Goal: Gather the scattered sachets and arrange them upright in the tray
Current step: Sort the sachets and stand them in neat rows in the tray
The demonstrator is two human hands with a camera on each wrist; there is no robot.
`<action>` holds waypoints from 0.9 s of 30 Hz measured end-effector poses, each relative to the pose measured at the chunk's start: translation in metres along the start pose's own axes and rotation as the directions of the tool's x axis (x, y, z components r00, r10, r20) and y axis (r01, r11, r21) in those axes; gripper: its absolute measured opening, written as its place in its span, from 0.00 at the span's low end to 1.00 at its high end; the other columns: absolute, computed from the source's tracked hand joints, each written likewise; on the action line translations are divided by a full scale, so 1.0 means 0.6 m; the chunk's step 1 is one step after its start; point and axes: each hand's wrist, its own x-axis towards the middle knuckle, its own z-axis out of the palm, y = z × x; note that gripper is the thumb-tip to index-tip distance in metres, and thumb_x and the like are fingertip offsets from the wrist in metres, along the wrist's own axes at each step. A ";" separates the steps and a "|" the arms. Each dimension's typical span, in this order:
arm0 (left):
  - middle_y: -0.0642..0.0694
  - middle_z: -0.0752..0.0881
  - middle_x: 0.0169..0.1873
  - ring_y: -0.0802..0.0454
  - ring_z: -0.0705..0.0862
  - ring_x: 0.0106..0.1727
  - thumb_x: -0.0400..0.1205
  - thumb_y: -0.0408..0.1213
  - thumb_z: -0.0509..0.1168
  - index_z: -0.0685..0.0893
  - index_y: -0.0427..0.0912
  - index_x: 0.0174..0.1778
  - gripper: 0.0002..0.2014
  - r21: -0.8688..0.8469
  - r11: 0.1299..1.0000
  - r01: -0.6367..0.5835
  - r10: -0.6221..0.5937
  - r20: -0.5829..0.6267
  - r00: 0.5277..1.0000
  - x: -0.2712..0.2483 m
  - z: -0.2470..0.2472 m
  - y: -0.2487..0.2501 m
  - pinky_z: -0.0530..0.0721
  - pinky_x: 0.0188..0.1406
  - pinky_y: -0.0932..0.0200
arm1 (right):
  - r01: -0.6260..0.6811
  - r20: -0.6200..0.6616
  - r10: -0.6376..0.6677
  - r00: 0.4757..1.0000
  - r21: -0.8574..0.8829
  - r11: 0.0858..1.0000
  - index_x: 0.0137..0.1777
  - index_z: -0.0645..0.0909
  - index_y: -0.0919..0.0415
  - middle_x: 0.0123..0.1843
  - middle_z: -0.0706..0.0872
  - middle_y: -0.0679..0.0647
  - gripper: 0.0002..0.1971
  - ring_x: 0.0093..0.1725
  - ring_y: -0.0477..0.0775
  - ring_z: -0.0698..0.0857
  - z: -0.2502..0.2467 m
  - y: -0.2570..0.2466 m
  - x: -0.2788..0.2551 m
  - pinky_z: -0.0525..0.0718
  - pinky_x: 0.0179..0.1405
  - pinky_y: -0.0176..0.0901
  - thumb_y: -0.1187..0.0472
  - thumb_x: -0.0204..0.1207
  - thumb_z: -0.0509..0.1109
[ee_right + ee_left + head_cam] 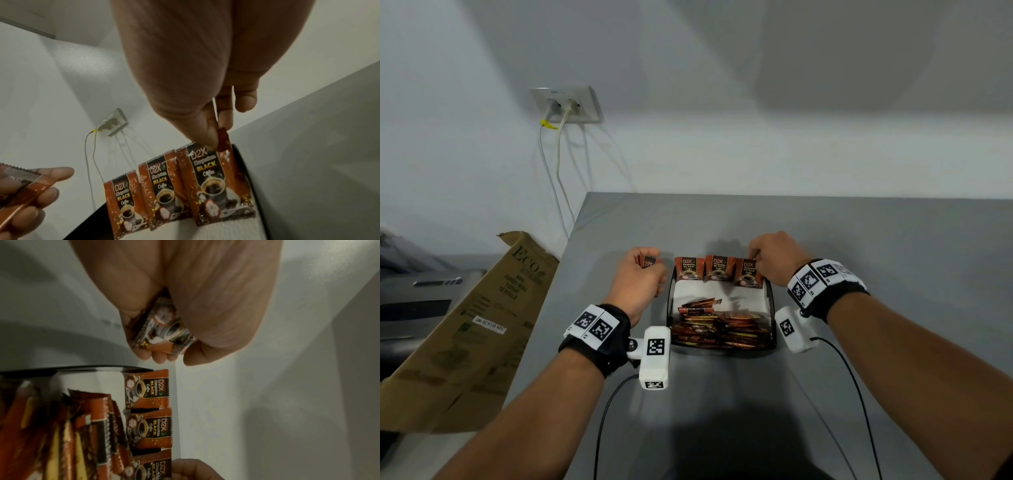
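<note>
A black tray (669, 301) with a white liner stands on the grey table (876, 240). Three orange-brown coffee sachets (719, 269) stand upright in a row along its back wall, also seen in the left wrist view (149, 391) and the right wrist view (160, 191). More sachets lie in a loose pile (717, 330) at the tray's front. My right hand (755, 256) pinches the top of a sachet (223, 142) at the row's right end, between thumb and forefinger. Left of the tray, my left hand (650, 270) grips a small bundle of sachets (164, 331).
A brown cardboard box (482, 308) leans by the table's left edge, with a grey machine (414, 301) behind it. A wall socket (566, 104) with white cables hangs at the back left. Black wrist-camera cables (604, 418) trail over the near table.
</note>
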 end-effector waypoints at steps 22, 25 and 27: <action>0.38 0.84 0.52 0.50 0.85 0.39 0.81 0.28 0.70 0.78 0.50 0.60 0.16 0.084 0.995 -0.061 0.048 0.155 0.987 -0.012 0.043 0.029 0.85 0.39 0.54 | 0.066 -0.108 -0.034 0.994 0.313 0.947 0.47 0.89 0.53 0.39 0.92 0.47 0.05 0.38 0.40 0.88 -0.078 -0.035 -0.063 0.85 0.40 0.32 0.65 0.78 0.75; 0.37 0.85 0.49 0.49 0.84 0.39 0.81 0.28 0.69 0.78 0.53 0.56 0.16 0.107 0.993 -0.055 0.037 0.161 0.986 -0.012 0.033 0.020 0.83 0.38 0.53 | 0.034 -0.045 -0.024 0.999 0.223 0.974 0.48 0.89 0.55 0.44 0.92 0.50 0.08 0.42 0.47 0.89 -0.042 -0.018 -0.058 0.88 0.47 0.42 0.67 0.79 0.71; 0.37 0.85 0.47 0.49 0.83 0.38 0.81 0.28 0.69 0.78 0.52 0.57 0.15 0.118 0.992 -0.048 0.029 0.162 0.986 -0.014 0.030 0.017 0.83 0.36 0.56 | 0.033 -0.022 -0.030 0.999 0.194 0.980 0.49 0.89 0.57 0.45 0.92 0.51 0.09 0.42 0.48 0.88 -0.027 -0.017 -0.056 0.87 0.45 0.41 0.68 0.80 0.69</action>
